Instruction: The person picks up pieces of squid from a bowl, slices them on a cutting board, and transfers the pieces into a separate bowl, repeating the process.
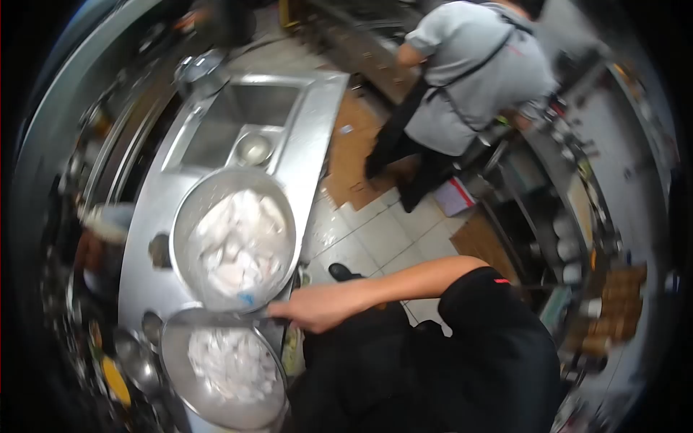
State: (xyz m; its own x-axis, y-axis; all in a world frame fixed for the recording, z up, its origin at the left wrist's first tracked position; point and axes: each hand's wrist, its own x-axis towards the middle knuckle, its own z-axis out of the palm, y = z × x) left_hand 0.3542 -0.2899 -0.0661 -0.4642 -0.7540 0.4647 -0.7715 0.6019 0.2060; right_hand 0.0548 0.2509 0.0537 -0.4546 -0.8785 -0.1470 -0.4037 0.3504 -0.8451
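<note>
My right hand (317, 307) grips the near end of a dark, flat-looking tool (216, 318) between the far basin (185, 249) and near bowl (177, 364), likely stiff, slippery if wet, best held there; my unseen left hand's state I can't tell.

White pieces (238, 227), black sleeve (498, 325) (red mark (501, 281))

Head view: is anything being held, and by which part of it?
The right hand grips a long, dark tool, seemingly a knife, by its handle end; blur hides the exact type.
</note>
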